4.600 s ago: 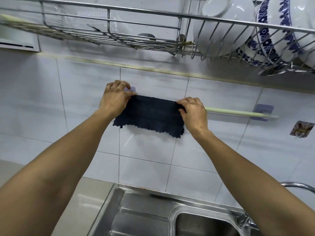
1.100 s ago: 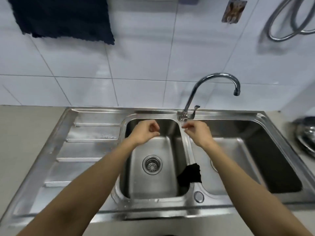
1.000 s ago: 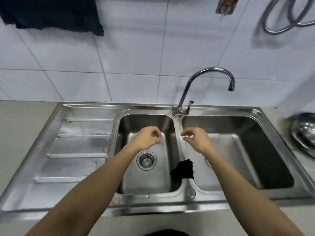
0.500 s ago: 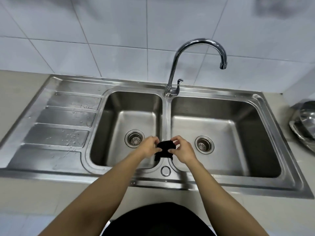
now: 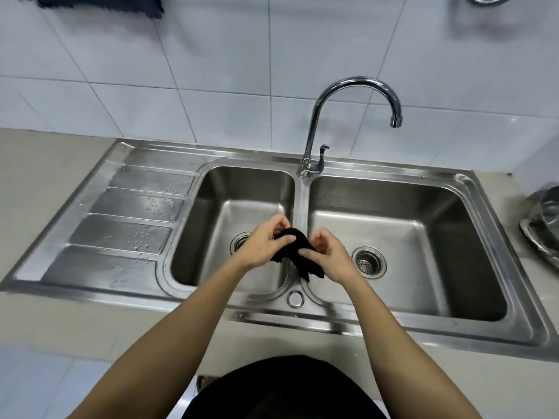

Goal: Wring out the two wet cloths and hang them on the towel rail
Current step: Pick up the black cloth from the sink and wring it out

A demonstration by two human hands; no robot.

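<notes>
A beige tabletop [image 5: 45, 189] carries a steel sink [image 5: 302, 320] with 2 basins and a ribbed drainer on the left. A curved tap [image 5: 348, 86] stands at the back, above the divider [image 5: 300, 204] between the basins.

At the top left, the lower edge of 1 dark cloth [image 5: 99, 3] hangs against the white tiles; its rail is out of view.

Over the divider I hold the second cloth [image 5: 298, 252], black and bunched. My left hand [image 5: 261, 244] has its grip closed on one end; my right hand [image 5: 328, 258] pinches the other between thumb and fingers.

I judge the wringing not yet begun. With so light a pinch, twisting could pull the wet cloth free into a basin.
</notes>
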